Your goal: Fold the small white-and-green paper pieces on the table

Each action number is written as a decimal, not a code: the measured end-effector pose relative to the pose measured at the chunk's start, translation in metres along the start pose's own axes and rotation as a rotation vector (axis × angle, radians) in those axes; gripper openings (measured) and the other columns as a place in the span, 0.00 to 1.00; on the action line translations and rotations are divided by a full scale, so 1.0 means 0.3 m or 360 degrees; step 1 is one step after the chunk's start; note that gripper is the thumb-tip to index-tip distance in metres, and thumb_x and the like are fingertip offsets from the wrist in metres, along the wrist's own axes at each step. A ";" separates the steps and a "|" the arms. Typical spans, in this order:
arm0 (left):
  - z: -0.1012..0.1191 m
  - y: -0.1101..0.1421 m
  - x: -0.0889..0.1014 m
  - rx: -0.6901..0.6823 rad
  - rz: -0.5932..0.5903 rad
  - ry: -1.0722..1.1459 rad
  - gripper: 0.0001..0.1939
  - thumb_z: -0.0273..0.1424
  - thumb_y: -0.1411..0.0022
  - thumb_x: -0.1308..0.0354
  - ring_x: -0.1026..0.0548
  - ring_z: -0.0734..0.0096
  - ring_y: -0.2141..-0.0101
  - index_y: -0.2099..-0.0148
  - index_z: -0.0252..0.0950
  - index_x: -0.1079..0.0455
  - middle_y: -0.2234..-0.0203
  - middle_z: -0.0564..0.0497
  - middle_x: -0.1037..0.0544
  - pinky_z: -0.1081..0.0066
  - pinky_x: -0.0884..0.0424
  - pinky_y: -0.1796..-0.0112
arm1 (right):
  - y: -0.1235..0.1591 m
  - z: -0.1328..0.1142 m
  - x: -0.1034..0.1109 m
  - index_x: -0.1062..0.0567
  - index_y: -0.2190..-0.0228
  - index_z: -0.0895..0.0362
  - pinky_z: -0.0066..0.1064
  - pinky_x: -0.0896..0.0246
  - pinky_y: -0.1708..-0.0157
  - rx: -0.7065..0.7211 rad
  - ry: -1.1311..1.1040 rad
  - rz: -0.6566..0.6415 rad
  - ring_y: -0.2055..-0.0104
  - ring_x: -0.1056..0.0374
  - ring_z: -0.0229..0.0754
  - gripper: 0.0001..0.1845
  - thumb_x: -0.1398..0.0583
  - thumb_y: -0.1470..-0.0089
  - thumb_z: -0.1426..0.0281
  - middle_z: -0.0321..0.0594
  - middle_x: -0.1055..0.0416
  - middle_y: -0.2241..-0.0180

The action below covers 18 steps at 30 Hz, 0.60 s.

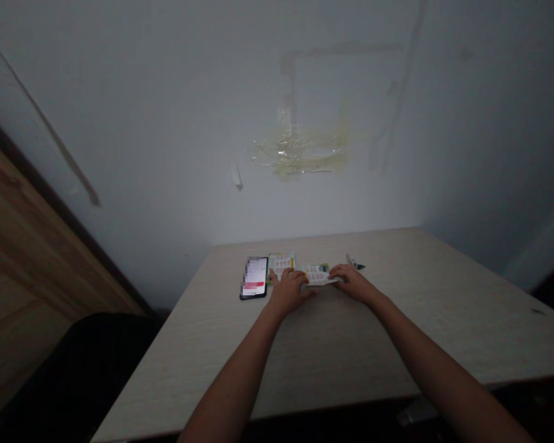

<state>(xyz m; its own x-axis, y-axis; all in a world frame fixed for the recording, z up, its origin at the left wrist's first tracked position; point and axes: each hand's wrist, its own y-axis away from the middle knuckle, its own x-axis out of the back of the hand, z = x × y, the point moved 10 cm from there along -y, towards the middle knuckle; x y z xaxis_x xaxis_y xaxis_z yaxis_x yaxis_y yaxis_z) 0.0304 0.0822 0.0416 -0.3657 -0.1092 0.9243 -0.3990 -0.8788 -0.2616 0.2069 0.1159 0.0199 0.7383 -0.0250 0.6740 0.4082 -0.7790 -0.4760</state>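
Note:
A small printed paper (316,274), white with coloured text blocks, lies between my two hands, its near edge slightly raised off the table. My left hand (289,290) grips its left edge, fingers curled and thumb pointing right. At the right edge, my right hand (351,283) pinches the paper between thumb and fingers. Just beyond my left hand is another printed piece (281,261) with green and yellow edges, partly covered by my fingers. To the left of that, a smartphone (255,278) with a lit screen lies on the table.
The pale wood-grain table (332,351) stands against a grey wall (166,123) with yellowed tape (300,157) on it. A small crumpled scrap (355,263) sits beyond my right hand. Wooden panelling (32,246) and a dark shape (87,363) are at the left.

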 end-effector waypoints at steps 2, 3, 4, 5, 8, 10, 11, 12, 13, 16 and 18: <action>0.002 -0.001 -0.005 -0.0013 -0.0011 0.0007 0.21 0.51 0.41 0.43 0.41 0.49 0.40 0.52 0.45 0.27 0.46 0.49 0.27 0.27 0.71 0.43 | -0.003 -0.014 0.003 0.21 0.66 0.54 0.47 0.40 0.48 -0.0005 0.0021 -0.0006 0.55 0.31 0.46 0.06 0.39 0.46 0.68 0.42 0.25 0.60; 0.000 -0.002 -0.007 -0.0009 -0.0006 0.0001 0.21 0.50 0.41 0.41 0.41 0.49 0.41 0.52 0.44 0.27 0.46 0.48 0.27 0.27 0.71 0.43 | -0.005 -0.019 0.004 0.21 0.68 0.54 0.47 0.40 0.49 -0.0008 0.0041 -0.0005 0.56 0.31 0.46 0.07 0.39 0.45 0.66 0.42 0.24 0.62; -0.003 -0.004 -0.008 0.0003 0.0007 -0.0012 0.21 0.49 0.41 0.40 0.40 0.49 0.41 0.51 0.43 0.28 0.46 0.48 0.27 0.27 0.70 0.43 | -0.005 -0.022 0.008 0.21 0.69 0.54 0.46 0.39 0.49 -0.0018 0.0064 0.0009 0.57 0.31 0.46 0.08 0.39 0.45 0.65 0.41 0.25 0.63; -0.010 -0.006 -0.009 0.0029 0.0023 -0.0026 0.20 0.47 0.41 0.40 0.39 0.50 0.42 0.50 0.43 0.28 0.46 0.47 0.27 0.26 0.69 0.43 | -0.006 -0.023 0.011 0.21 0.70 0.54 0.46 0.40 0.50 -0.0028 0.0091 0.0023 0.57 0.31 0.46 0.08 0.39 0.45 0.64 0.41 0.25 0.64; -0.025 -0.012 -0.020 0.0101 0.0049 -0.0058 0.15 0.41 0.38 0.41 0.38 0.52 0.42 0.51 0.43 0.27 0.46 0.48 0.27 0.26 0.63 0.44 | -0.005 -0.016 0.014 0.23 0.73 0.55 0.46 0.40 0.51 -0.0067 0.0167 0.0058 0.58 0.33 0.46 0.11 0.39 0.45 0.62 0.42 0.26 0.65; -0.030 -0.015 -0.022 0.0144 0.0080 -0.0050 0.11 0.39 0.37 0.42 0.37 0.53 0.43 0.54 0.43 0.26 0.46 0.48 0.27 0.27 0.61 0.43 | -0.004 -0.006 0.009 0.23 0.74 0.56 0.45 0.40 0.51 -0.0090 0.0203 0.0059 0.58 0.33 0.47 0.12 0.38 0.46 0.61 0.42 0.28 0.65; -0.033 -0.017 -0.023 0.0170 0.0096 -0.0040 0.10 0.38 0.37 0.43 0.37 0.53 0.43 0.56 0.42 0.25 0.47 0.48 0.27 0.28 0.60 0.43 | -0.004 -0.002 0.007 0.24 0.74 0.56 0.45 0.40 0.51 -0.0101 0.0219 0.0062 0.58 0.34 0.47 0.12 0.38 0.46 0.60 0.42 0.28 0.65; -0.036 -0.018 -0.023 0.0201 0.0111 -0.0033 0.10 0.38 0.37 0.43 0.36 0.53 0.44 0.58 0.41 0.25 0.47 0.48 0.27 0.28 0.60 0.43 | -0.004 0.002 0.005 0.24 0.74 0.56 0.45 0.40 0.51 -0.0110 0.0235 0.0066 0.58 0.34 0.47 0.12 0.38 0.46 0.60 0.42 0.29 0.65; -0.038 -0.018 -0.023 0.0233 0.0124 -0.0028 0.09 0.38 0.37 0.43 0.36 0.54 0.44 0.60 0.40 0.25 0.47 0.47 0.27 0.28 0.59 0.43 | -0.004 0.005 0.003 0.24 0.73 0.56 0.46 0.40 0.51 -0.0114 0.0253 0.0070 0.58 0.34 0.47 0.12 0.38 0.46 0.60 0.42 0.29 0.65; -0.040 -0.018 -0.021 0.0313 0.0165 -0.0038 0.09 0.38 0.37 0.43 0.37 0.54 0.44 0.62 0.38 0.25 0.48 0.46 0.27 0.29 0.60 0.43 | -0.005 0.008 -0.004 0.24 0.72 0.56 0.46 0.41 0.51 -0.0124 0.0321 0.0083 0.57 0.35 0.47 0.12 0.38 0.46 0.60 0.43 0.30 0.64; -0.038 -0.016 -0.019 0.0348 0.0192 -0.0046 0.10 0.38 0.37 0.43 0.37 0.54 0.44 0.64 0.38 0.26 0.48 0.46 0.27 0.28 0.60 0.43 | -0.005 0.009 -0.010 0.26 0.74 0.57 0.47 0.41 0.51 -0.0131 0.0378 0.0094 0.57 0.35 0.47 0.13 0.37 0.47 0.60 0.43 0.31 0.64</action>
<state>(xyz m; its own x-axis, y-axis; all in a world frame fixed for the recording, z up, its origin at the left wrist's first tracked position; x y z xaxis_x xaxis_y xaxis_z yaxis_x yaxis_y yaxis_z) 0.0250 0.0923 0.0345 -0.3742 -0.2299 0.8984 -0.1612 -0.9379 -0.3072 0.2057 0.1189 0.0170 0.6087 -0.2107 0.7649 0.3159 -0.8200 -0.4773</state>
